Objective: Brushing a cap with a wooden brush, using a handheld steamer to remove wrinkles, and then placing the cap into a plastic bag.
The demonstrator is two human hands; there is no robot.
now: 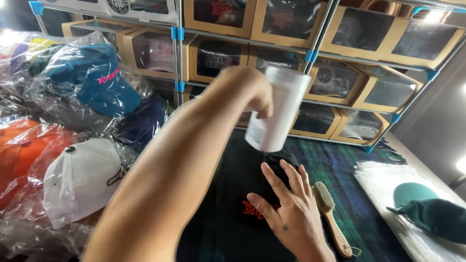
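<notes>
White bottle (277, 110), plain, no pattern legible. Directly below it: black cap (242, 191), red embroidered script on its front. Right of black cap: brush (332, 213), pale tan wood handle, light bristles. Under the black cap: mat (349, 170), dark blue and green plaid. Far left of black cap: white cap (80, 179) with dark emblem; above that, teal cap (94, 77) with pink lettering, in clear wrap. Far right of black cap: green cap (427, 206). Behind: tan cardboard boxes (291, 22), dark windows.
</notes>
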